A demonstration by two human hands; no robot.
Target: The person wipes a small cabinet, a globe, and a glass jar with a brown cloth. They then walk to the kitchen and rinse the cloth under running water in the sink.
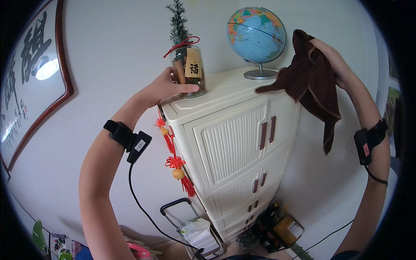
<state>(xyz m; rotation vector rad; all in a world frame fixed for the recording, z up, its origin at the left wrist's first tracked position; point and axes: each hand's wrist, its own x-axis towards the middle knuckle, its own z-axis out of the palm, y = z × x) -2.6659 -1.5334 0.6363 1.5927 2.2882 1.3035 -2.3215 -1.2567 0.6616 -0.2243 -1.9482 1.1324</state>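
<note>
My left hand (168, 88) is closed round the lower part of a glass jar (200, 82) at the left end of the cabinet top. The jar holds brown pieces and a green sprig (177, 19), and has a red cord round its neck and a tan label on its front. My right hand (331, 60) grips a dark brown cloth (310, 82), which hangs down in folds at the cabinet's right end. Behind the cloth's left tip stands a blue globe (256, 37) on a silver base. The fingertips of my right hand are partly hidden by the cloth.
The tall cream cabinet (234, 143) has ribbed doors with brown handles. Red knotted ornaments (175, 162) hang along its left side. Below are a folding cart (175, 208) with a white bag and a cardboard box (288, 229). A framed calligraphy piece (32, 73) hangs on the left wall.
</note>
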